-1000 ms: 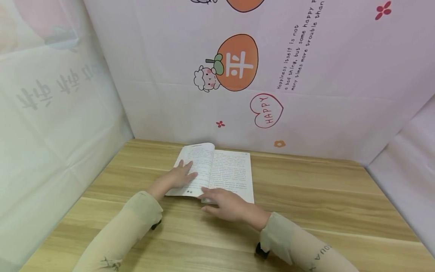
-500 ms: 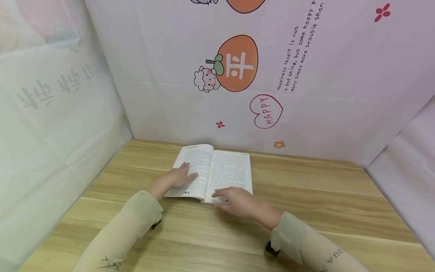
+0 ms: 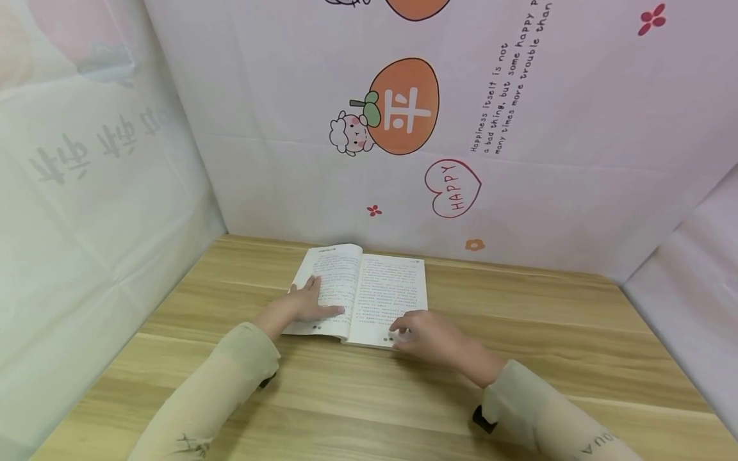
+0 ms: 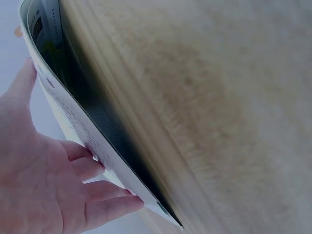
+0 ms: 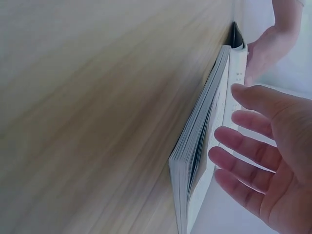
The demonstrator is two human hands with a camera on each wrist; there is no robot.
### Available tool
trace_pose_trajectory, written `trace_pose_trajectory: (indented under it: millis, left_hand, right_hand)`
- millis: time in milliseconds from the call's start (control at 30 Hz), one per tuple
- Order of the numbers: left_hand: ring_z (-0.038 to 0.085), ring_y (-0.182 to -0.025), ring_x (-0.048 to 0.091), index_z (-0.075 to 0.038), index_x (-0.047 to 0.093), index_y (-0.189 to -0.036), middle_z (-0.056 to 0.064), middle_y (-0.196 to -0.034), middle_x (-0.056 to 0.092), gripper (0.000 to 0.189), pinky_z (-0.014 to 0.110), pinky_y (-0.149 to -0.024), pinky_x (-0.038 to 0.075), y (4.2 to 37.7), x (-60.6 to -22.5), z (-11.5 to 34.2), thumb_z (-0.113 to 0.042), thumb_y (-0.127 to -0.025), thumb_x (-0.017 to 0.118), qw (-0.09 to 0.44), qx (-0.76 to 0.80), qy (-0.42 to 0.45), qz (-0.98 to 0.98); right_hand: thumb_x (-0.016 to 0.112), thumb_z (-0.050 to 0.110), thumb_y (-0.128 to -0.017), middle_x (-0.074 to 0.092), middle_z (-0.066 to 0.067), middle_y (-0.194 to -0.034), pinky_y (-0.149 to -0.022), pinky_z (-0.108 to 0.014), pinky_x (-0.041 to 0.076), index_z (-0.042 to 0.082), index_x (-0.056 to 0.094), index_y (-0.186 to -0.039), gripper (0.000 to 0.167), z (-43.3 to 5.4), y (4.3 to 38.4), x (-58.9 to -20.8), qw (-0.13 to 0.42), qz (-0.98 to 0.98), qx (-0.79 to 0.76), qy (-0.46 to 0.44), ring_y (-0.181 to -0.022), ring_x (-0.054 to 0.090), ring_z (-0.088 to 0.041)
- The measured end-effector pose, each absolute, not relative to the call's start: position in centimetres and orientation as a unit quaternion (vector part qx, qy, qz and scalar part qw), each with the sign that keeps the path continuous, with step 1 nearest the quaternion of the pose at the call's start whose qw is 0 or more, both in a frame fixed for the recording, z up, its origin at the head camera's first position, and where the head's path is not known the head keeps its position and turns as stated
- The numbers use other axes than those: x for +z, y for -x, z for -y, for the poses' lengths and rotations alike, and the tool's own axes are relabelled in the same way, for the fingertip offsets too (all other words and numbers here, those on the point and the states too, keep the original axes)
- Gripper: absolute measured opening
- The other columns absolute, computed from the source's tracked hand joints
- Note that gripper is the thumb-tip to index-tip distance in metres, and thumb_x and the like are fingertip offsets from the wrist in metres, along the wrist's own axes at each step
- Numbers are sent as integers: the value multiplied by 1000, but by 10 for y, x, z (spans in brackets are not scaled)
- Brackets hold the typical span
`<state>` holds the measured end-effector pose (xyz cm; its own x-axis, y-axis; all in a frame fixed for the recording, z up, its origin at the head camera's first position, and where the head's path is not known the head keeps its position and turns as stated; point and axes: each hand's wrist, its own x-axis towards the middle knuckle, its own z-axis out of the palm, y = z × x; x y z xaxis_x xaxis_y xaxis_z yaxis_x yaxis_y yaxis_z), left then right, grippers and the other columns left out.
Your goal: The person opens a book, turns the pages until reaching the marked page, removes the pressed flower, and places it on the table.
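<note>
The right hand (image 3: 429, 334) has shifted from the middle fold of the open book (image 3: 389, 291) out to the lower outer corner of its right page (image 3: 383, 282); that page now shows more of its print. The left hand (image 3: 305, 302) stays on the left page (image 3: 340, 262), its grip spread, thumb reaching nearer the fold. The right grip is loose, fingers apart and pinching nothing; whether the fingertips touch paper is hard to tell. The book lies on the counter (image 3: 346, 403), near the back wall (image 3: 277, 186). I judge both pages settled enough to read.
</note>
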<state>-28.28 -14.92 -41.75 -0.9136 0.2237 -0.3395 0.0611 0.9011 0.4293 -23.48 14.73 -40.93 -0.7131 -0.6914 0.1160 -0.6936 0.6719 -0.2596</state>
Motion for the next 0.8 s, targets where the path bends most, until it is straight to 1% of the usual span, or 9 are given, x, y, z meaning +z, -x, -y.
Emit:
trace_pose_trajectory:
  millis: [100, 233, 333, 500, 700, 800]
  left_hand:
    - [53, -151, -1, 10, 4, -159, 32, -166, 1, 107, 61, -122, 2, 282, -416, 150, -61, -98, 57, 195, 209, -80, -955]
    - [52, -151, -1, 6, 5, -161, 32, -166, 2, 102, 63, -121, 1, 282, -414, 152, -55, -100, 59, 195, 215, -91, -953]
    - [55, -150, -2, 0, 5, -163, 33, -165, 3, 100, 65, -120, 1, 282, -414, 153, -55, -100, 59, 199, 218, -90, -951]
    - [56, -150, -1, -5, 8, -165, 34, -164, 3, 93, 67, -119, 2, 283, -415, 154, -51, -101, 59, 204, 209, -90, -952]
    - [54, -150, -2, -7, 11, -165, 37, -163, 4, 87, 70, -118, 1, 284, -416, 155, -45, -103, 59, 207, 208, -95, -951]
    - [54, -151, -2, -6, 12, -165, 37, -163, 4, 86, 70, -118, 1, 284, -416, 156, -44, -103, 59, 208, 211, -95, -950]
  right_hand:
    - [86, 21, -83, 70, 2, -88, -66, -25, 51, 7, 79, -100, 23, -153, 235, -410, 2, 917, 133, -376, -73, 58, -7]
    - [89, 20, -80, 65, 4, -85, -63, -23, 47, 8, 79, -95, 23, -160, 235, -411, -5, 918, 125, -376, -70, 50, -6]
    - [90, 19, -78, 64, 3, -85, -64, -24, 48, 8, 78, -95, 23, -163, 234, -410, -11, 918, 124, -377, -70, 49, -6]
    - [90, 18, -78, 66, 1, -90, -66, -26, 49, 8, 78, -97, 25, -167, 233, -405, -27, 923, 121, -364, -74, 52, -8]
    - [90, 20, -78, 66, 2, -92, -70, -29, 52, 9, 77, -98, 26, -169, 233, -400, -43, 933, 111, -340, -80, 60, -11]
    - [90, 18, -78, 65, 2, -90, -69, -29, 52, 10, 76, -97, 25, -169, 234, -400, -46, 934, 110, -338, -79, 60, -12]
